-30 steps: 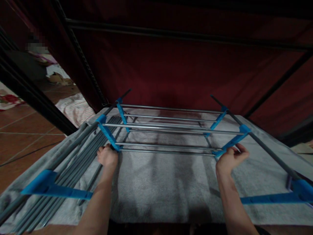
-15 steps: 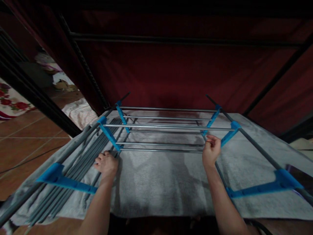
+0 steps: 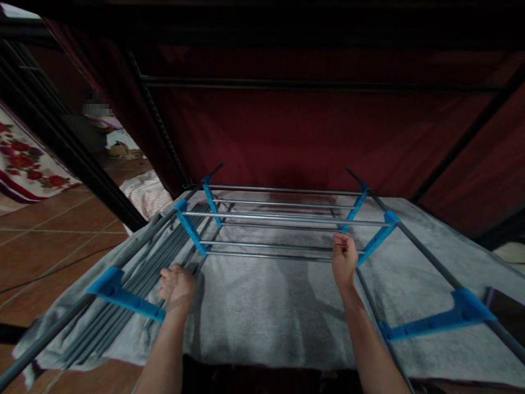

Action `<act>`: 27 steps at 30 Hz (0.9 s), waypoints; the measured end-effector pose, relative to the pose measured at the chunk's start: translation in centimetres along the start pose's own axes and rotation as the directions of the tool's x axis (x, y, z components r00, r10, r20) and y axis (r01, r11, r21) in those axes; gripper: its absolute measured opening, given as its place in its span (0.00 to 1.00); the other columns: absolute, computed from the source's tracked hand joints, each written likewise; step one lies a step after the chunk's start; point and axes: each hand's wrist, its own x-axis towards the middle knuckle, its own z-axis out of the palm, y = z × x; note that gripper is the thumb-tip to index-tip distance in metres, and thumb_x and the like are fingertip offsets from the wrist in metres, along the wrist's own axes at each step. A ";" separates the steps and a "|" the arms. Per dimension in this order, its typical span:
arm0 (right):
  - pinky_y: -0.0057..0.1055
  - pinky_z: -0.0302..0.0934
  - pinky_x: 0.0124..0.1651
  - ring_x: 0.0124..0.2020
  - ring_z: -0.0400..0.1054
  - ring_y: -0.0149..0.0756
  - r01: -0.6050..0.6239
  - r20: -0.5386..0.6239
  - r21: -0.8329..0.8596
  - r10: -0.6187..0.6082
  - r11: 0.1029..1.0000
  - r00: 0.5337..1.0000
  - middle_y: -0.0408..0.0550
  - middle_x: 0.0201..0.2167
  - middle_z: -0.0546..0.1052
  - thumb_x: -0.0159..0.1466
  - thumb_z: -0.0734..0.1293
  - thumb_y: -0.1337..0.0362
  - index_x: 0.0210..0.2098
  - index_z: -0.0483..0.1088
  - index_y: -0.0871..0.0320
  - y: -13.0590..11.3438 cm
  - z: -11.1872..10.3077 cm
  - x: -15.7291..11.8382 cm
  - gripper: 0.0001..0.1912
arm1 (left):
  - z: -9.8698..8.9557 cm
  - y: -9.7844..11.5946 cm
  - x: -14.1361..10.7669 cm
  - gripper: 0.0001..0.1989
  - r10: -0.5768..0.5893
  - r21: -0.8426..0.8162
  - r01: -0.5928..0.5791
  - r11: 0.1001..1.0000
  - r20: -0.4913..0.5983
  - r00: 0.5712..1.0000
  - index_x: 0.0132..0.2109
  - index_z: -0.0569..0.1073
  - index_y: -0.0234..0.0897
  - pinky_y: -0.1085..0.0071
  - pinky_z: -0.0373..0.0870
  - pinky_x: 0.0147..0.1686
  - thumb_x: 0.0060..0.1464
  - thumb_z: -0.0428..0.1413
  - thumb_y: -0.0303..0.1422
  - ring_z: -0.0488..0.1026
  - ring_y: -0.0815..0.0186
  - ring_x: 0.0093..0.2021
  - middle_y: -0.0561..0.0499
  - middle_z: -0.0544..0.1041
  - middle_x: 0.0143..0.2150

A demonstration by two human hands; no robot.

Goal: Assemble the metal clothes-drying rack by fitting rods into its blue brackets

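A frame of grey tubes with blue plastic brackets lies on a grey cloth. Several thin rungs, among them a front rung (image 3: 287, 220), run across its far part. My left hand (image 3: 177, 285) curls over the inner left tube, fingers bent toward a bundle of loose grey tubes (image 3: 151, 273). A near left bracket (image 3: 127, 300) sits just below that hand. My right hand (image 3: 345, 260) is beside the right ends of the rungs, near a blue bracket (image 3: 375, 241). Its fingers are pinched together; whatever they hold is hidden. The near right bracket (image 3: 435, 323) joins the two right tubes.
Dark posts and a red fabric panel (image 3: 279, 131) stand behind the cloth-covered surface (image 3: 270, 317). On the left are a tiled floor (image 3: 61, 246), a striped cloth (image 3: 145, 191) and a flowered cloth (image 3: 28, 164). A dark object (image 3: 506, 309) lies at the right.
The camera view has shifted, so the scene sits slightly lower and the left side farther right. My right hand has moved a little left, away from the inner right tube.
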 end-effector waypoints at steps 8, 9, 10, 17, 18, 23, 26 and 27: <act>0.34 0.61 0.41 0.37 0.67 0.37 -0.002 0.061 -0.004 0.002 1.000 0.998 0.47 0.36 0.75 0.58 0.61 0.62 0.37 0.70 0.57 -0.1 0.8 -0.2 0.10 | -1.6 1.0 -0.3 0.21 0.011 -0.077 -0.003 0.997 0.114 0.993 0.56 0.64 0.26 0.48 0.69 0.45 0.58 0.43 0.30 0.73 0.40 0.52 0.29 0.74 0.50; 0.35 0.60 0.41 0.37 0.67 0.37 0.001 0.071 -0.006 0.000 1.000 0.997 0.48 0.36 0.75 0.58 0.61 0.62 0.37 0.70 0.57 -0.1 0.9 -0.3 0.10 | -1.7 1.0 -0.2 0.21 0.009 -0.089 -0.001 0.996 0.091 0.996 0.56 0.64 0.26 0.49 0.69 0.45 0.59 0.43 0.31 0.73 0.40 0.52 0.29 0.74 0.50; 0.35 0.60 0.41 0.37 0.67 0.38 0.004 0.081 -0.009 -0.003 1.000 0.997 0.48 0.36 0.75 0.58 0.61 0.62 0.37 0.71 0.57 -0.2 1.0 -0.3 0.10 | -1.9 0.9 0.0 0.20 0.005 -0.103 0.001 0.995 0.065 0.998 0.55 0.65 0.27 0.50 0.70 0.44 0.59 0.43 0.31 0.73 0.40 0.52 0.30 0.74 0.50; 0.36 0.60 0.42 0.37 0.68 0.39 0.031 0.128 -0.040 -0.026 0.999 0.991 0.47 0.36 0.75 0.58 0.60 0.64 0.36 0.71 0.56 -0.1 1.4 -0.7 0.10 | -3.0 1.7 0.9 0.23 0.044 -0.252 -0.049 0.966 -0.026 0.999 0.58 0.66 0.31 0.52 0.70 0.46 0.55 0.46 0.29 0.72 0.42 0.53 0.32 0.72 0.54; 0.36 0.60 0.42 0.37 0.68 0.39 0.038 0.132 -0.050 -0.031 0.998 0.991 0.47 0.35 0.75 0.58 0.60 0.64 0.36 0.71 0.56 0.0 1.4 -0.7 0.10 | -3.2 1.9 0.9 0.24 0.044 -0.278 -0.055 0.959 -0.046 0.998 0.59 0.65 0.32 0.52 0.70 0.46 0.55 0.46 0.29 0.71 0.42 0.53 0.32 0.72 0.54; 0.35 0.60 0.42 0.37 0.68 0.39 0.083 0.147 -0.078 -0.070 0.994 0.987 0.47 0.35 0.75 0.59 0.60 0.65 0.35 0.72 0.56 0.5 1.4 -0.7 0.10 | -3.2 2.3 1.5 0.24 -0.021 -0.472 -0.046 0.880 -0.137 0.990 0.60 0.66 0.34 0.51 0.67 0.50 0.57 0.47 0.31 0.70 0.44 0.54 0.33 0.72 0.55; 0.36 0.61 0.44 0.38 0.68 0.39 0.113 0.158 -0.089 -0.098 0.990 0.983 0.48 0.36 0.75 0.59 0.59 0.65 0.35 0.71 0.56 0.4 1.4 -0.7 0.10 | -2.4 2.2 2.6 0.18 -0.107 -0.703 0.002 0.711 -0.105 0.989 0.52 0.71 0.34 0.55 0.67 0.48 0.53 0.51 0.29 0.72 0.50 0.49 0.38 0.75 0.46; 0.36 0.61 0.44 0.38 0.68 0.39 0.120 0.162 -0.092 -0.104 0.989 0.981 0.48 0.36 0.75 0.59 0.59 0.65 0.36 0.71 0.56 0.4 1.4 -0.7 0.10 | -2.0 2.2 3.0 0.16 -0.132 -0.774 0.029 0.633 -0.071 0.989 0.48 0.72 0.35 0.58 0.68 0.45 0.52 0.52 0.28 0.73 0.53 0.45 0.41 0.75 0.41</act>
